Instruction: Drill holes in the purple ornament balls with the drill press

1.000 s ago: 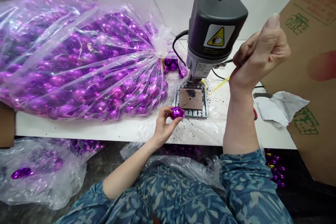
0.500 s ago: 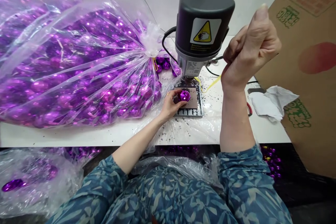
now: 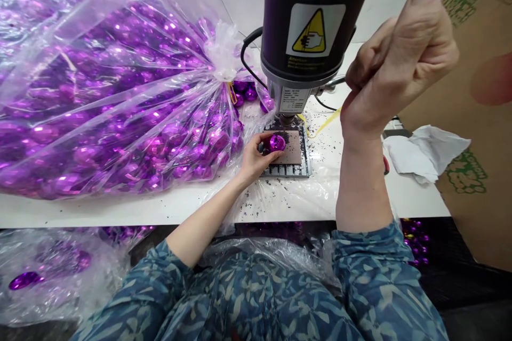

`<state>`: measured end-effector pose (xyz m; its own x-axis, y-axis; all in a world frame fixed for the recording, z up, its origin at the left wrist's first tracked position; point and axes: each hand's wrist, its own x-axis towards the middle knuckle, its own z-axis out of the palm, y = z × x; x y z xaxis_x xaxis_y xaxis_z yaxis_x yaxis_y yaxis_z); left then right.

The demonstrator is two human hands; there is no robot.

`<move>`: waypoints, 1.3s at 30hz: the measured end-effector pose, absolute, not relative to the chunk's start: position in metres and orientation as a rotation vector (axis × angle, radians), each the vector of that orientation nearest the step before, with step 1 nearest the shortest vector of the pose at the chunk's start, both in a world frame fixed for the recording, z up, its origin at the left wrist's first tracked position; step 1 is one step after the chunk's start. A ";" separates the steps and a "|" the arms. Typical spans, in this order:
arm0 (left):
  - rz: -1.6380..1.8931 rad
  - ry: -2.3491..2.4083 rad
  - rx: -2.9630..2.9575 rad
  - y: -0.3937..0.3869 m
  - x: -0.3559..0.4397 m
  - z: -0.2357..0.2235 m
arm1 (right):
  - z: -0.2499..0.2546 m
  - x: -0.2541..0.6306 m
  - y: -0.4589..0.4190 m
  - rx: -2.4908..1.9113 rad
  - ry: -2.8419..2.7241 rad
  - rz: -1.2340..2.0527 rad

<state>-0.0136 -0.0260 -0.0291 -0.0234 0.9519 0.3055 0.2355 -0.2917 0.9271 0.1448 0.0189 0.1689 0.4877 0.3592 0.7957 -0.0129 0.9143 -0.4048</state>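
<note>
My left hand (image 3: pixel 256 153) pinches a shiny purple faceted ball (image 3: pixel 277 142) between thumb and fingers. The ball rests on a brown square board (image 3: pixel 293 155) over the dark slotted base (image 3: pixel 280 170) of a drill press (image 3: pixel 310 72). Above the ball is the machine's lower end, and the bit itself is hard to make out. Raised at the machine's right side, my right hand (image 3: pixel 404 58) is closed in a fist around the end of a lever (image 3: pixel 338 81). Most of the lever is hidden by that hand.
A large clear bag (image 3: pixel 120 101) of purple balls fills the table's left side. Dark shavings (image 3: pixel 256 202) lie around the base. Crumpled white paper (image 3: pixel 424 154) and a tall cardboard box (image 3: pixel 472 117) stand at the right. Below the table's edge are plastic bags (image 3: pixel 60 272).
The drill press head and my right fist appear higher and larger in view, the fist also farther right. My left hand and the ball have shifted slightly left; both grips stay closed.
</note>
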 end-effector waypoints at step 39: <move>1.373 0.979 1.389 -0.005 0.002 -0.051 | 0.213 0.148 0.043 -0.637 -1.091 0.435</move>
